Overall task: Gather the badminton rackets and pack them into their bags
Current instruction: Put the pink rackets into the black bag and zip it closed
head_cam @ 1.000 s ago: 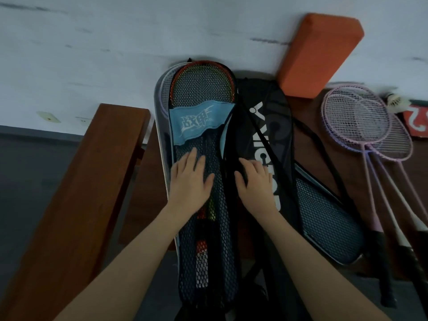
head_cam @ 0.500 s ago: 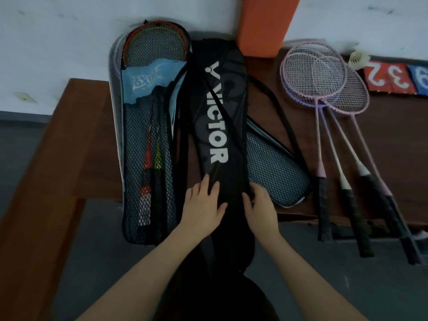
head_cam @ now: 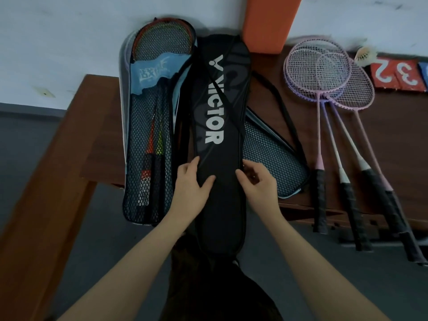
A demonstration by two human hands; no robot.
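Where both hands grip — black VICTOR bag (head_cam: 218, 158), white-lettered, zipped.

One head-worn wide-angle view looks steeply down and forward, close over the tabletop (head_cam: 393, 144) edge, toward the white wall (head_cam: 69, 42) behind it.

Black racket bag (head_cam: 220, 158): "VICTOR" in white capitals running lengthwise, with a white logo mark just above the V.
Blue panel (head_cam: 151, 74) on the mesh racket bag (head_cam: 148, 144): pale brush-style characters, too blurred to read.
Red cards (head_cam: 397, 74) at the far right of the table by the wall: white numerals "2" and "3", seen turned from here.
Blue card (head_cam: 424, 75) at the frame edge: cut off, unreadable.
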